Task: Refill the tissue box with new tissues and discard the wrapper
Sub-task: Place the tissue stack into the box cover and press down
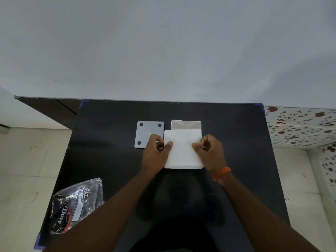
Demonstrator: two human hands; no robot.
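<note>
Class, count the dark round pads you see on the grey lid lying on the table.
3 on the lid: far left corner, far right corner, near left corner. The left hand covers the fourth corner, perhaps hiding another.

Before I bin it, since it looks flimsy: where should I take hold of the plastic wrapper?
Probably pinch the wrapper at its crumpled upper edge, coming from above with the left hand. It lies flat and limp at the table's near-left corner, so its raised creases seem the easiest hold.

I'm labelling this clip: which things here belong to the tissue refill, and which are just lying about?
Belongs to the job: tissue stack, held by left hand and right hand; open box; grey lid; wrapper.

Just there: black table; orange wristband.
</note>
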